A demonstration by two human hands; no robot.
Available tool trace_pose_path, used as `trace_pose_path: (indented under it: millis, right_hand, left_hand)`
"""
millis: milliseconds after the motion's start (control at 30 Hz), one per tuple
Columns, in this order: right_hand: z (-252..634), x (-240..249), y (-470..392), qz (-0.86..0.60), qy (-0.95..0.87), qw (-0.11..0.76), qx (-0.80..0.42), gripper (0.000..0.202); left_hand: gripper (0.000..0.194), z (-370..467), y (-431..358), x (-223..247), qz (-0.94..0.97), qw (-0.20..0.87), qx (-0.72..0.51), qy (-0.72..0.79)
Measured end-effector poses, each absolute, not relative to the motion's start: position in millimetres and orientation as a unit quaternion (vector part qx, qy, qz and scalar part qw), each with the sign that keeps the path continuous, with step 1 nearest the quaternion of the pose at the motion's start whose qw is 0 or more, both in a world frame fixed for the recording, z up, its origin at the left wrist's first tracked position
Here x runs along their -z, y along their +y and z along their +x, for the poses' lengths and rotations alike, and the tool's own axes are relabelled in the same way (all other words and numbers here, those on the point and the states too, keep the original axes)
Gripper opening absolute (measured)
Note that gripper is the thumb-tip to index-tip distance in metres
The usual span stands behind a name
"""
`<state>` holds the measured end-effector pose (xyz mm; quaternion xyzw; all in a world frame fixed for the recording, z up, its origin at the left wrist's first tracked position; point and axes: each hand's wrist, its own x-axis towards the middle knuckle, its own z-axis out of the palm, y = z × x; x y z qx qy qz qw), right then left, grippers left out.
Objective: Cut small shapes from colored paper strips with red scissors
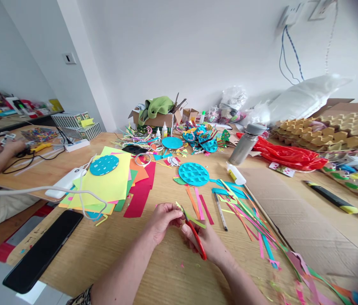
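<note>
Red-handled scissors (197, 239) are gripped in my right hand (204, 241), their blades pointing up and away at a small yellow-green paper piece (179, 205). My left hand (166, 218) pinches that piece, its fingertips close to the blades. A yellow-green strip (198, 222) lies across the scissors by my right fingers. Just beyond my hands, orange, pink and red strips (199, 203) reach down from a blue woven-looking disc (193, 174). A pen (221, 212) lies to the right, beside a heap of coloured paper strips (251, 216).
Coloured paper sheets (102, 180) and a black phone (45, 250) are at the left. A metal bottle (247, 144) stands behind cardboard (296, 212) on the right. Egg trays (331, 131) and a box (137, 118) are farther back. Another person's hand (13, 148) shows far left.
</note>
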<state>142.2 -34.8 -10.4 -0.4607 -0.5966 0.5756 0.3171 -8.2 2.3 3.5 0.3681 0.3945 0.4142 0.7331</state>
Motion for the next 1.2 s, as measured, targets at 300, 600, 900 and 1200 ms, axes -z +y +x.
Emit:
trace_pose_path:
  millis: [300, 600, 900, 1200]
  right_hand:
    - [140.6, 1.9, -33.9, -0.455, -0.605, 0.326, -0.566, 0.051]
    - [140.3, -1.1, -35.7, -0.458, -0.598, 0.325, -0.571, 0.053]
    - [139.0, 1.7, -34.2, -0.459, -0.593, 0.332, -0.573, 0.052]
    - [141.9, -1.5, -35.8, -0.476, -0.581, 0.305, -0.586, 0.056]
  left_hand:
    - [0.013, -10.8, 3.5, -3.3, 0.381, 0.735, -0.402, 0.391]
    - [0.013, -10.0, 3.5, -0.7, 0.374, 0.737, -0.397, 0.398]
    - [0.015, -10.2, 3.5, 1.4, 0.366, 0.746, -0.404, 0.383]
    - [0.015, -8.9, 3.8, -5.1, 0.348, 0.736, -0.421, 0.399]
